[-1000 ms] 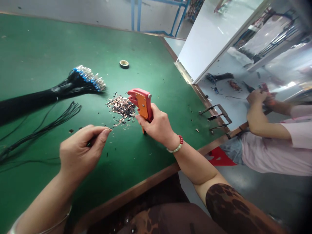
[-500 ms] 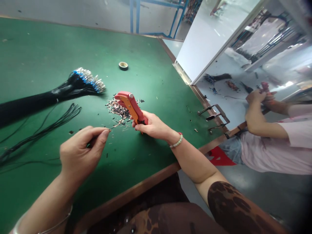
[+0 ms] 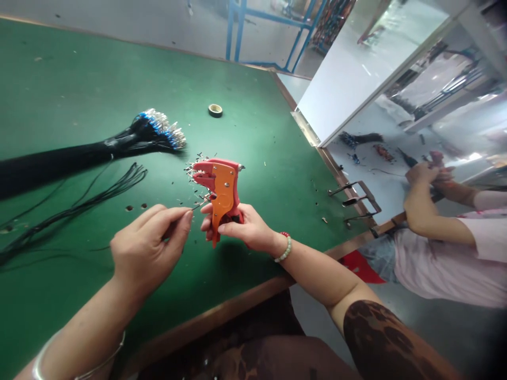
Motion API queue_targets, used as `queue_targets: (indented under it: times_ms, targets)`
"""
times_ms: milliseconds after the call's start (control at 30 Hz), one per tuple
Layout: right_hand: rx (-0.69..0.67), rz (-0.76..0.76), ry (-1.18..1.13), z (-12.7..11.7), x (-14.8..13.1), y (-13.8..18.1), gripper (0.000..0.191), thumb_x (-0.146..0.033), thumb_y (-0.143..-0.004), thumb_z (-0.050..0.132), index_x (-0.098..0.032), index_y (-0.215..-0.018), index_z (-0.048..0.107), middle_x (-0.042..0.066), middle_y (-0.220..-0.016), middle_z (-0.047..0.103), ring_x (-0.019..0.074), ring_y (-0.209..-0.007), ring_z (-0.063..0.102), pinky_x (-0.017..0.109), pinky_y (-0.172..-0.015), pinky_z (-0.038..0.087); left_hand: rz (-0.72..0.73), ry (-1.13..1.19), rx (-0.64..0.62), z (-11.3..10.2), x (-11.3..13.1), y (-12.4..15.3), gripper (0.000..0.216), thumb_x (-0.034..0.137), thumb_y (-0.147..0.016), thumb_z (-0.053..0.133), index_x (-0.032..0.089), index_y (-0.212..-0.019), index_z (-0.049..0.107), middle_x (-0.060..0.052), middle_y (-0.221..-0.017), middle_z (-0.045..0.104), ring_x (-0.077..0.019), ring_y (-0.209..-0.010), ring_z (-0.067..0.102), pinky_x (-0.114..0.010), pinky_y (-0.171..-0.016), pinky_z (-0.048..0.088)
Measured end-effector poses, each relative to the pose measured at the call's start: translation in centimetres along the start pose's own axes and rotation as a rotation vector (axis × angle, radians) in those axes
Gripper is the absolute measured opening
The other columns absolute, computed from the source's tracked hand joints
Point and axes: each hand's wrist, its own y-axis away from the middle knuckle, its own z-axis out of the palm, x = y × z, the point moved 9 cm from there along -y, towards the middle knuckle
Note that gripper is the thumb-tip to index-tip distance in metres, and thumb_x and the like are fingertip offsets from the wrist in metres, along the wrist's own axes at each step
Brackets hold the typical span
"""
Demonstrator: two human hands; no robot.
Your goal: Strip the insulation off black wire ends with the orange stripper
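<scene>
Near edge: brown rim of the worktop (image 3: 214,322), crossed by both forearms; a patterned sleeve (image 3: 380,343) covers the right one.

Left hand (image 3: 148,248): curled, pinching a thin wire (image 3: 197,206) between thumb and fingertips.

Right hand (image 3: 245,232): clenched around the grip of a red-and-orange wire stripper (image 3: 222,195), with a bead bracelet (image 3: 285,248) on the wrist.

Stripper: held upright off the worktop, nose to the left, lower end pointing toward the near edge.

Wire: its long axis runs left to right, and its free end lies just beside the stripper's lower nose, on the side toward the left hand.

Nearer hand: the right hand is closest to the stripper, and the left hand is closest to the wire.

Left on the worktop: a bundle of black cables (image 3: 59,161) ending in blue-and-silver terminals (image 3: 160,126), with loose black wires (image 3: 95,203) nearer.

Under the stripper: scattered offcuts (image 3: 189,171), mostly covered.

Far: a roll of tape (image 3: 215,110) on the green surface; beyond the worktop, a blue rack (image 3: 269,31).

Right: a metal bracket (image 3: 354,200) at the worktop's edge, then a co-worker's hands (image 3: 425,177) and pink sleeve (image 3: 487,237).

Hidden: the wire inside the left fingers and the stripper's trigger. Whether the wire touches the jaws is too fine to tell.
</scene>
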Motion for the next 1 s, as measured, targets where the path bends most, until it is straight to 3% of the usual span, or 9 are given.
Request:
queue_targets:
  times_ms: [200, 400, 767, 1000]
  targets:
    - [-0.037, -0.061, 0.155, 0.6, 0.3, 0.2, 0.039, -0.019, -0.089, 0.07, -0.014, -0.126, 0.06, 0.011, -0.107, 0.073, 0.0174, -0.089, 0.07, 0.032, -0.078, 0.061, 0.008, -0.021, 0.056, -0.7, 0.4, -0.3, 0.004, 0.018, -0.095, 0.07, 0.019, -0.091, 0.07, 0.006, -0.066, 0.061, -0.0064, -0.054, 0.052, -0.021, -0.052, 0.036]
    - [-0.038, -0.141, 0.318, 1.1, -0.2, 0.5, 0.036, -0.021, -0.089, 0.068, -0.014, -0.123, 0.06, 0.012, -0.109, 0.071, 0.0178, -0.091, 0.068, 0.037, -0.087, 0.06, 0.048, -0.067, 0.037, -0.6, 1.0, 0.0, 0.004, 0.016, -0.094, 0.07, 0.02, -0.094, 0.069, 0.005, -0.069, 0.065, -0.0076, -0.055, 0.056, -0.021, -0.054, 0.039]
    - [-0.036, -0.198, 0.312, 1.4, -0.7, 0.4, 0.02, -0.024, -0.087, 0.07, -0.017, -0.102, 0.059, 0.006, -0.094, 0.066, 0.0154, -0.08, 0.063, 0.033, -0.078, 0.058, 0.113, -0.065, 0.004, -0.2, 2.1, 0.2, 0.006, 0.02, -0.097, 0.068, 0.018, -0.097, 0.073, 0.003, -0.068, 0.067, -0.0089, -0.053, 0.059, -0.022, -0.054, 0.042]
    - [-0.027, -0.138, 0.318, 1.2, -0.2, 0.3, 0.023, -0.031, -0.086, 0.073, -0.016, -0.099, 0.06, 0.005, -0.091, 0.066, 0.0158, -0.08, 0.064, 0.032, -0.078, 0.059, 0.111, -0.078, 0.006, 0.0, 1.9, 0.4, 0.008, 0.022, -0.098, 0.067, 0.018, -0.096, 0.074, 0.003, -0.066, 0.066, -0.0096, -0.053, 0.058, -0.023, -0.053, 0.041]
